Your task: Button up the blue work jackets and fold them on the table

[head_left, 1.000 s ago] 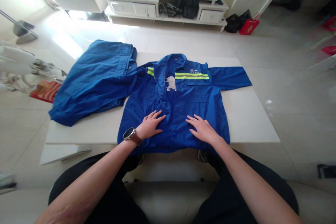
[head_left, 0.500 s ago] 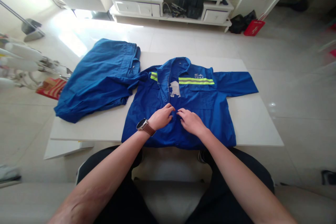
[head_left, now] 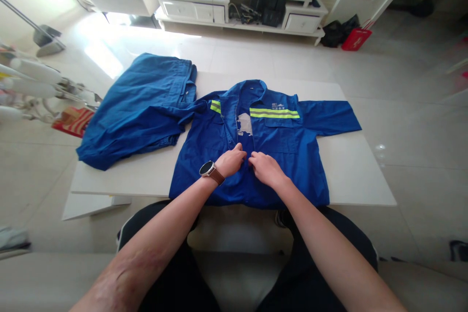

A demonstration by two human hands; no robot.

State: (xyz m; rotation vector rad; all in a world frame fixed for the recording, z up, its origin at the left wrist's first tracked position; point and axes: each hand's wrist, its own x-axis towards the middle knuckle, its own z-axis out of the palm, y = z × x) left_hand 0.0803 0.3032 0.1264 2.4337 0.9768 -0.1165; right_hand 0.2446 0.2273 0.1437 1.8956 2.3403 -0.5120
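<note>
A blue work jacket (head_left: pixel 285 141) with yellow-and-silver reflective strips lies face up, collar away from me, its upper front parted. My left hand (head_left: pixel 231 162), a watch on its wrist, pinches the front edge on the left side at mid-chest height. Close beside it, my right hand (head_left: pixel 265 166) has its fingers curled on the opposite front edge. The fingertips of both hands point toward each other with a small gap between. Any button under the fingers is hidden. One sleeve stretches out to the right; the other reaches left onto folded blue clothing (head_left: pixel 142 83).
Jacket and folded clothing rest on a white table (head_left: pixel 360 175). A white TV cabinet (head_left: pixel 193 9) with small items stands beyond it. On the floor are a red bag (head_left: pixel 356 39) at right and a red striped bag (head_left: pixel 71 122) at left.
My left hand has shifted slightly right, closer to the right hand, and its fingers have closed on the jacket front. The right fingers have curled in more. The jacket lies nearly unchanged.
</note>
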